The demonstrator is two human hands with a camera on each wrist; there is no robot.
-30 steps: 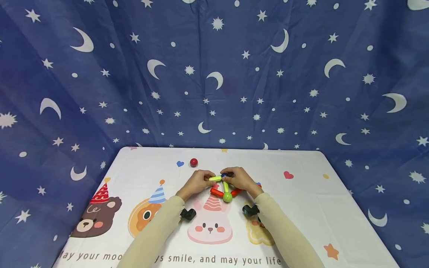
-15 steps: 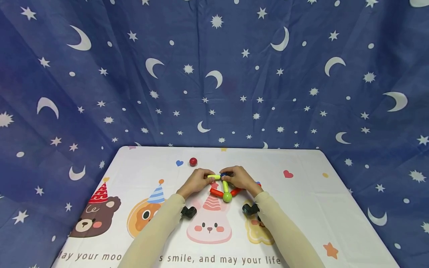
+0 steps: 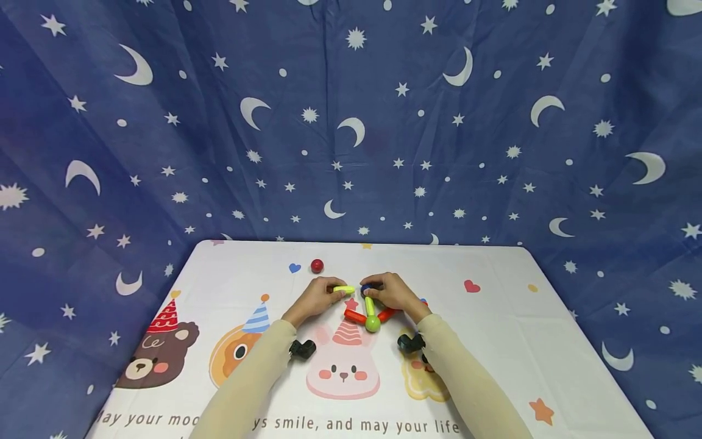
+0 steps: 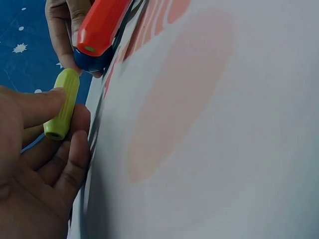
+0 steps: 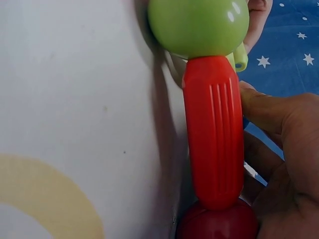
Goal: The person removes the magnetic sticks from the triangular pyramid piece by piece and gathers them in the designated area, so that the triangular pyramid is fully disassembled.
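My left hand (image 3: 318, 297) pinches a short yellow-green magnetic rod (image 4: 62, 107) between thumb and fingers, with a gap between its tip and the dark blue ball (image 3: 365, 289). That ball is in the fingers of my right hand (image 3: 393, 292). From it a second yellow-green rod (image 3: 370, 306) runs to a light green ball (image 3: 372, 324) nearer me. Two red rods fan out from the green ball: the left red rod (image 3: 354, 316) has a free end, while the right red rod (image 5: 214, 134) leads to a dark red ball (image 5: 218, 224), partly under my right wrist in the head view.
A loose red ball (image 3: 317, 266) lies toward the back of the table, left of my hands. The white tablecloth (image 3: 493, 341) carries printed cartoon animals and lettering. A blue star-patterned curtain (image 3: 351, 177) hangs behind and at both sides.
My left hand first levels its yellow-green rod beside the blue ball, then draws it left, widening the gap. My right hand stays on the blue ball.
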